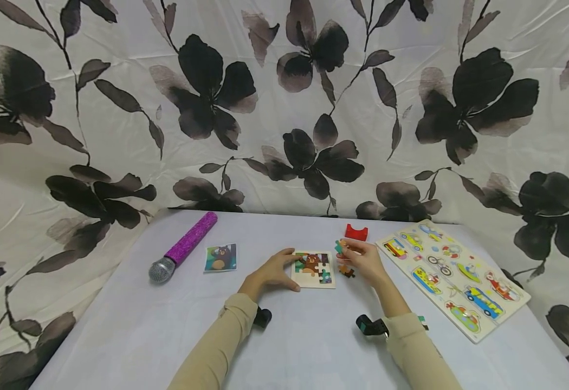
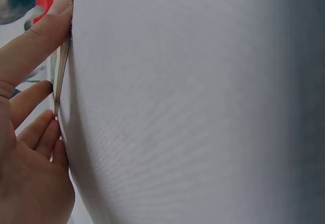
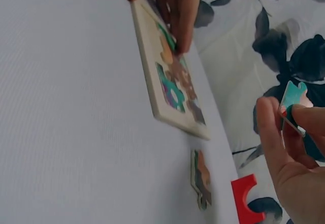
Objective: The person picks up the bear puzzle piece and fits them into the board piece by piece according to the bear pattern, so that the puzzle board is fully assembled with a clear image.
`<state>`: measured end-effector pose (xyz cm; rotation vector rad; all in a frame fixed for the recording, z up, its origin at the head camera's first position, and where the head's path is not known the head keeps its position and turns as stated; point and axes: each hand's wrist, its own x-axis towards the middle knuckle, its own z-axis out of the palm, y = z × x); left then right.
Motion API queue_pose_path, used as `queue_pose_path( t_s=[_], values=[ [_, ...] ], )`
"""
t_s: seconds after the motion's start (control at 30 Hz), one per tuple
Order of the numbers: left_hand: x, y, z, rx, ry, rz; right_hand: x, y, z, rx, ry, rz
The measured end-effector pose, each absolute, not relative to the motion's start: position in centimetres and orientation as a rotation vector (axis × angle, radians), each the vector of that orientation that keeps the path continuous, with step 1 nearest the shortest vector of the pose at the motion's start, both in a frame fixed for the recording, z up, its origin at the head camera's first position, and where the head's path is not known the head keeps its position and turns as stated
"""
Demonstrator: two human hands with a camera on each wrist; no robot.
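A small wooden jigsaw board [image 1: 300, 279] with a bear picture lies on the table, with part of its bare wooden base showing at the right. My left hand [image 1: 276, 270] holds the board at its left side, thumb against the near edge and fingers along the left and far edges. Between thumb and fingers, my right hand [image 1: 364, 261] pinches a jigsaw piece [image 3: 294, 95], raised just right of the board. The held piece shows teal and some orange. Below that hand, a loose brown-orange jigsaw piece [image 1: 347, 271] rests on the table beside the board.
A red block with a curved notch [image 1: 356, 233] sits behind my right hand. At the right lies a large vehicle puzzle board [image 1: 447, 303]. To the left are a bear picture card [image 1: 220, 258] and a glittery purple microphone [image 1: 187, 244].
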<state>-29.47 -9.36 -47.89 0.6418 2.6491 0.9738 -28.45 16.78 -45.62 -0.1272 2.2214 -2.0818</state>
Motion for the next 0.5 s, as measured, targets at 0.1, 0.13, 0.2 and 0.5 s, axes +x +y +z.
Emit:
queue_pose_path(
  t_s=[0.1,0.13,0.2,0.5],
  values=[
    [-29.5,-9.3,-47.9,0.633,2.651,0.964,-28.6,16.2,-45.4,-0.148,2.186,-2.113],
    [-29.5,-9.3,-47.9,0.633,2.652,0.961,-28.7,16.1,-45.4,-0.166,2.184,-2.121],
    [-29.6,-9.3,-48.0,0.633,2.654,0.961,-28.8,15.8,-45.3,-0.206,2.197,-2.129],
    [-29.8,-9.3,-48.4,0.629,2.643,0.98,-29.1,14.2,-45.6,-0.206,2.35,-2.13]
  ],
)
